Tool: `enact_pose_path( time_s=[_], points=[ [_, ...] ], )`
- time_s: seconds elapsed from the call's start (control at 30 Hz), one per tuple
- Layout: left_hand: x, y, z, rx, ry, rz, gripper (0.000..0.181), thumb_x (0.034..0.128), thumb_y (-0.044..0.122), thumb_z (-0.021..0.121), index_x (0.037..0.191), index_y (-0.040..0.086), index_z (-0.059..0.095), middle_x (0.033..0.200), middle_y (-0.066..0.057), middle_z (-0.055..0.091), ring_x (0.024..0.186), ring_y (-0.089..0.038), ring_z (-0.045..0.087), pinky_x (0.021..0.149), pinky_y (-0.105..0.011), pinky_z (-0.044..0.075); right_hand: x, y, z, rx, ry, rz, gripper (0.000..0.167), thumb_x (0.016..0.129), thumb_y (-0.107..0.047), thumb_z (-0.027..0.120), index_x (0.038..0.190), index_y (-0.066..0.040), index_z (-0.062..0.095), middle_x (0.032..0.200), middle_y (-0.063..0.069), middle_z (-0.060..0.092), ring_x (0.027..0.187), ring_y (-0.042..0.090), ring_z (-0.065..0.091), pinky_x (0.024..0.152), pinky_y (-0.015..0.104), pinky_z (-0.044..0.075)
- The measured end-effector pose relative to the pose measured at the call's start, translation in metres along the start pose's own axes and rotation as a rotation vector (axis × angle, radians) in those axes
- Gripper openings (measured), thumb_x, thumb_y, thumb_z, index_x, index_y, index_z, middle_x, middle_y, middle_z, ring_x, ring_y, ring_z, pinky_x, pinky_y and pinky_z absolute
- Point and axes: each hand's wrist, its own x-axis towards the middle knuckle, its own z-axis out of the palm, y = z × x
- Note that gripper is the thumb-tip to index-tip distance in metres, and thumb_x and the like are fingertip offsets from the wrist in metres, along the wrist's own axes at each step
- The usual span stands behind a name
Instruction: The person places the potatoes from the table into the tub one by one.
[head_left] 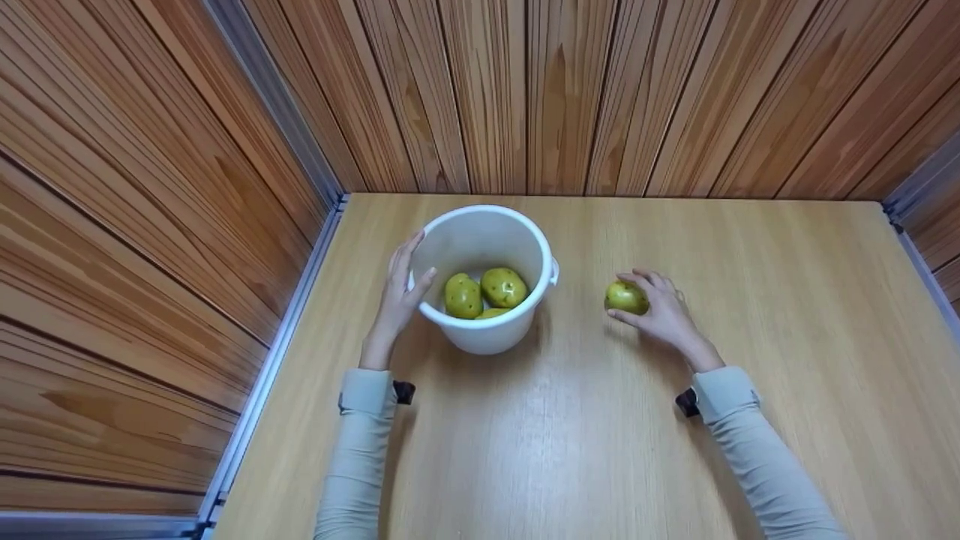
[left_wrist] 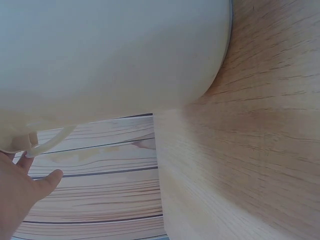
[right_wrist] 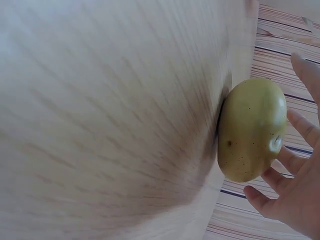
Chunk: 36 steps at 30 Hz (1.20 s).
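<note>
A white bucket (head_left: pixel 484 337) stands on the table, holding several yellow-green potatoes (head_left: pixel 503 287). My left hand (head_left: pixel 397 296) is at the bucket's left side, its fingers at the rim and its thumb stretched out. In the left wrist view, that hand (left_wrist: pixel 22 192) is beside the bucket's handle (left_wrist: pixel 52 142), thumb clear of the wall. To the right of the bucket, my right hand (head_left: pixel 664 311) surrounds a single potato (head_left: pixel 626 298). The right wrist view shows this potato (right_wrist: pixel 252 130) against the tabletop, with the fingers spread behind it; firm contact cannot be made out.
The wooden table (head_left: pixel 570 450) carries the bucket and the single potato. A plank wall (head_left: pixel 570 97) rises behind its far edge, and another plank wall (head_left: pixel 135 262) with a metal edge strip (head_left: pixel 281 345) borders the left side.
</note>
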Motion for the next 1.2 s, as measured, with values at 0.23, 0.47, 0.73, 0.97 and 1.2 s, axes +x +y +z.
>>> enact_pose_path(
  time_s=[0.23,0.47,0.73,0.97,1.2],
  points=[
    [-0.01,0.032,-0.005,-0.005,-0.006,-0.014,0.065,0.0907,0.037,0.052,0.147,0.017,0.026,0.152,-0.007,0.022,0.139,-0.028,0.022,0.106,-0.06,0.022,0.001,0.003,0.002,-0.014,0.008,-0.002,0.07,0.076,-0.044,0.072,0.135,-0.016,0.046,0.144,0.019,0.032,0.13,0.042,0.026,0.099,0.063,0.021],
    [0.001,-0.005,0.001,-0.006,-0.001,-0.009,0.065,0.0895,0.035,0.055,0.147,0.023,0.026,0.152,-0.002,0.023,0.138,-0.026,0.023,0.106,-0.059,0.024,0.002,0.008,0.004,-0.004,0.005,0.012,0.069,0.076,-0.042,0.073,0.135,-0.017,0.046,0.144,0.02,0.031,0.131,0.043,0.024,0.098,0.063,0.021],
    [0.003,-0.012,0.003,-0.022,0.016,0.058,0.066,0.087,0.049,0.053,0.145,0.031,0.028,0.149,0.006,0.027,0.136,-0.019,0.027,0.106,-0.056,0.027,0.003,0.012,0.004,-0.018,0.005,0.009,0.072,0.075,-0.045,0.072,0.136,-0.015,0.045,0.144,0.022,0.03,0.131,0.044,0.023,0.098,0.063,0.022],
    [0.002,-0.012,0.004,-0.019,0.019,0.048,0.065,0.0874,0.048,0.053,0.145,0.032,0.028,0.149,0.007,0.027,0.135,-0.02,0.028,0.105,-0.058,0.027,0.004,0.013,0.005,-0.016,-0.013,0.018,0.076,0.076,-0.043,0.073,0.138,-0.015,0.042,0.144,0.023,0.029,0.13,0.045,0.024,0.098,0.065,0.023],
    [0.001,-0.007,0.002,-0.03,0.002,0.044,0.063,0.09,0.037,0.053,0.146,0.027,0.026,0.151,0.001,0.025,0.136,-0.024,0.027,0.105,-0.059,0.026,0.005,0.014,0.006,0.002,-0.027,0.016,0.073,0.077,-0.032,0.074,0.139,-0.015,0.04,0.143,0.023,0.029,0.13,0.044,0.025,0.097,0.066,0.028]
  ],
)
